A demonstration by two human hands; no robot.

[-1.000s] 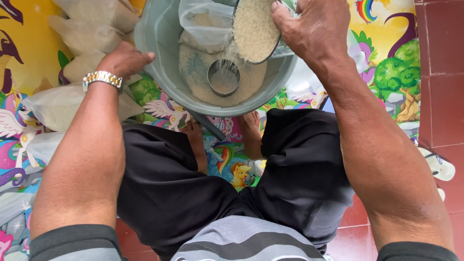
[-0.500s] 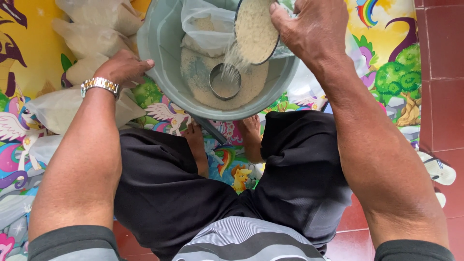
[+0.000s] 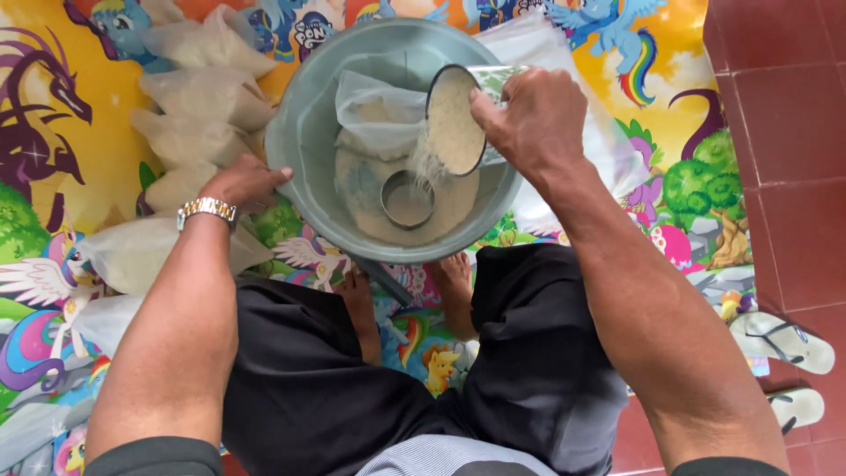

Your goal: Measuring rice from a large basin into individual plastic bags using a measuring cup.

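Observation:
A grey-green plastic basin (image 3: 304, 132) sits on a colourful cartoon mat in front of my crossed legs. White rice covers its bottom, with a small round tin (image 3: 407, 201) standing in it and a clear plastic bag (image 3: 374, 110) lying against the far wall. My right hand (image 3: 529, 119) grips a tin cup (image 3: 456, 119) tilted over the basin, and rice streams from it toward the small tin. My left hand (image 3: 242, 181), with a metal wristwatch, rests on the basin's left rim.
Several filled clear bags of rice (image 3: 207, 97) lie in a row on the mat left of the basin. Red floor tiles (image 3: 793, 132) run along the right, with a pair of sandals (image 3: 784, 344) on them. My bare feet (image 3: 454, 286) sit under the basin's near edge.
The view has shifted so the basin sits lower in the frame. The cup stays tilted in my right hand and rice keeps pouring out. My left hand remains on the rim.

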